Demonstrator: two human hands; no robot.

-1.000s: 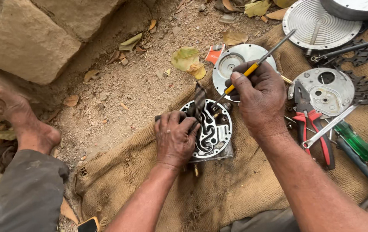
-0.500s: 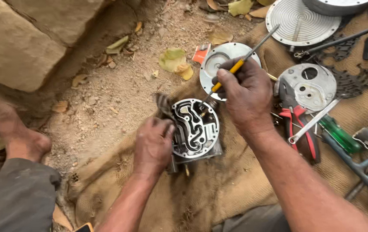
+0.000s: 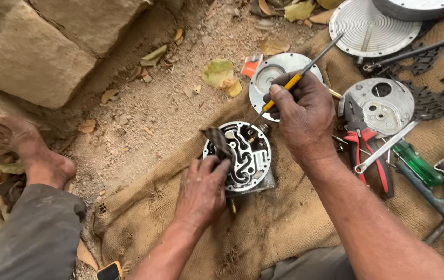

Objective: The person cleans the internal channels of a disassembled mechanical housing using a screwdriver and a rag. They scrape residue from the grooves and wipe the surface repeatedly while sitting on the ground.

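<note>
- Housing (image 3: 245, 155): round metal part with curved channels on its face, set flat on the sacking (image 3: 284, 228) in the middle of the view, face up so the channels can be reached from above.
- Left hand (image 3: 201, 192): laid on the housing's near-left rim, fingers closed on a dark rag (image 3: 216, 142) that drapes over the edge; the grip seems to steady the part.
- Right hand (image 3: 305, 111): fingers pinched round the yellow handle of a screwdriver (image 3: 297, 78), held like a pen; the long shaft sticks up and away, and the tip slants down to the housing's upper right edge, for fine work there.
- Cover disc (image 3: 263, 78): pale and round, lying flat just beyond the housing, partly behind the right hand.
- Plate (image 3: 383, 103): grey round plate with holes, to the right, near at hand.
- Pliers (image 3: 367, 150): red handles, lying partly on the plate's edge.
- Spanner (image 3: 388, 145): slim, laid across the pliers.
- Green-handled driver (image 3: 416, 163): beside the spanner, at rest.
- Ribbed disc (image 3: 372, 21): large, at the top right edge of the sacking.
- Gasket (image 3: 440, 98): dark cut-out sheet at far right.
- Foot (image 3: 30, 148): bare, on the ground at left, well apart from the work.
- Stone block (image 3: 30, 57): upper left, on sandy ground with dry leaves.
</note>
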